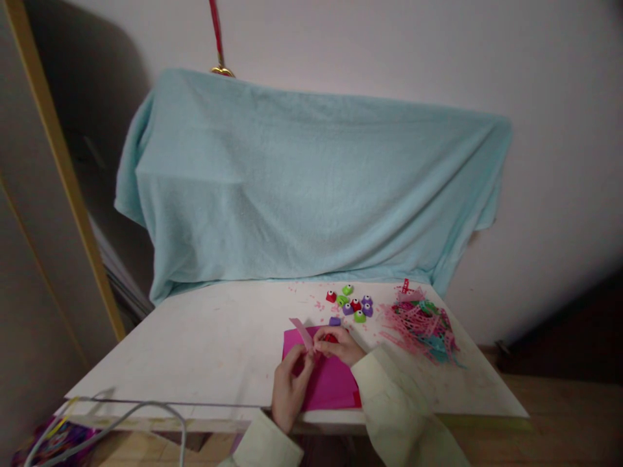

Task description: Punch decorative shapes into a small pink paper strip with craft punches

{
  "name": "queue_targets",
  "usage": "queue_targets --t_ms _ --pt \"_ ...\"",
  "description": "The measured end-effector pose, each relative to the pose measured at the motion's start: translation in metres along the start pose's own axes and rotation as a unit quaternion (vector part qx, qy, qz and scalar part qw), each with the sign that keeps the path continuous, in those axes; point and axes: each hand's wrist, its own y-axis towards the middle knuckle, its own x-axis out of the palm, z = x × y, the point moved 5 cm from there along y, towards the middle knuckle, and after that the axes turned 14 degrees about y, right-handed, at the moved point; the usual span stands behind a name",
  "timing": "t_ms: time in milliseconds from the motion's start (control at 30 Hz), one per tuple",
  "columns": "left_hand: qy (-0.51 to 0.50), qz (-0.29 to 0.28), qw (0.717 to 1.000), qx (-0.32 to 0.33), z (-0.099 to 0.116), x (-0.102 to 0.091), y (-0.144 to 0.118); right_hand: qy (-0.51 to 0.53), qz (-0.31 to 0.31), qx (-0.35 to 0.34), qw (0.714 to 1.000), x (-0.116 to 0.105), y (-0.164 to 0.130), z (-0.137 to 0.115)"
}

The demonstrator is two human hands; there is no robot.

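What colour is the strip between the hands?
Light pink; the strip shows best in the head view.

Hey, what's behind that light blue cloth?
A gold ornament on a red cord shows above the cloth, against the pale wall. Anything the cloth covers, including the ornament's lower part, can't be seen.

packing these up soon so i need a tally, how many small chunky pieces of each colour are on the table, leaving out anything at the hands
Red pieces: 2
Green pieces: 3
Purple pieces: 4
Total: 9
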Motion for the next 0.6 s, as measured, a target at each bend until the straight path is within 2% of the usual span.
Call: queue_targets --t_ms 600 --pt "-0.028 -0.010 0.999 0.018 -0.004 0.003 -0.001 0.064 0.001 0.028 0.998 -0.002 0.001 0.011"
